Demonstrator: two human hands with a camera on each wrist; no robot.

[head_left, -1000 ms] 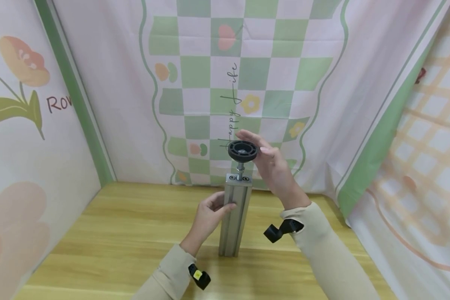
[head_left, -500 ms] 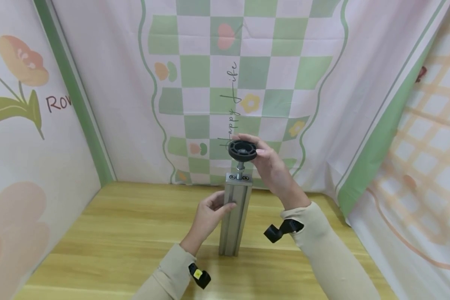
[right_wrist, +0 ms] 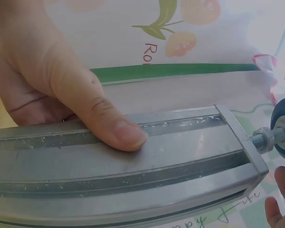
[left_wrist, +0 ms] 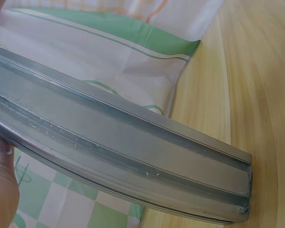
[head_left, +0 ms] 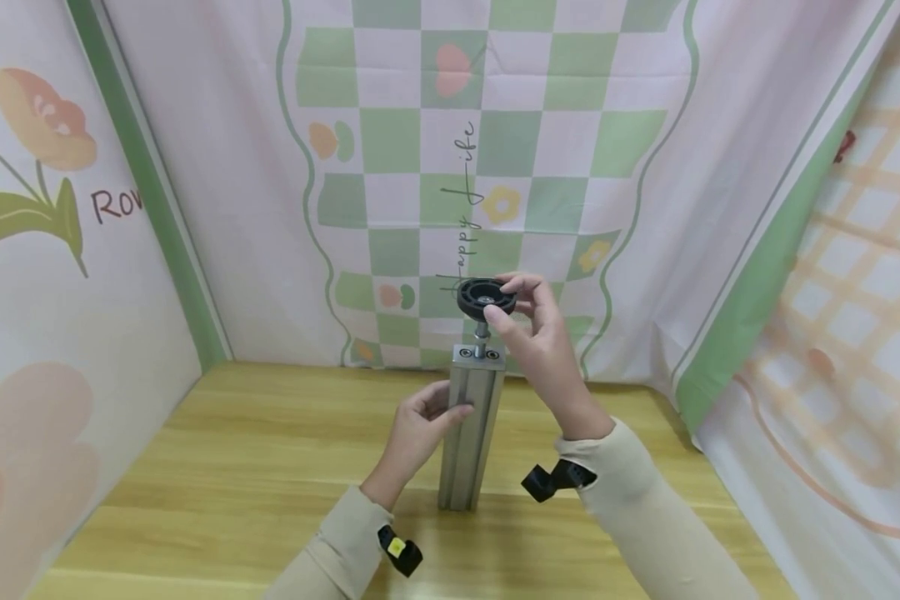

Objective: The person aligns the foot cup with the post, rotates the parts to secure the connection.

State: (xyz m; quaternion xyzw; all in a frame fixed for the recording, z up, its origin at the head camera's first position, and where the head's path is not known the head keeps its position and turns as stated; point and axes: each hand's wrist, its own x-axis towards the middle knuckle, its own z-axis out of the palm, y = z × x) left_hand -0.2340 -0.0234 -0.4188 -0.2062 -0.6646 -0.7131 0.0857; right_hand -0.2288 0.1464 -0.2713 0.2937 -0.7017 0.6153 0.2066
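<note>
A grey aluminium profile [head_left: 465, 454] stands upright on the table, its grooves running lengthwise. My left hand [head_left: 415, 427] grips its upper half, the thumb across the near face, as the right wrist view also shows. From the metal end plate [head_left: 478, 358] a threaded bolt [right_wrist: 259, 142] with a nut rises to a black round levelling foot [head_left: 471, 309], whose ribbed hollow underside faces up. My right hand [head_left: 543, 337] pinches the foot's rim, thumb on the near side and fingers at the far right. The left wrist view has the profile's lower end [left_wrist: 244, 190] on the wood.
The wooden table [head_left: 270, 467] extends to both sides. A printed curtain [head_left: 390, 192] hangs behind it, with patterned cloth walls at left [head_left: 60, 333] and right [head_left: 832, 358]. Each sleeve carries a small black wrist mount [head_left: 570, 475].
My right hand has swung its thumb from the foot's right side to the near rim, the wrist dropping slightly. My left hand and the profile stay in place.
</note>
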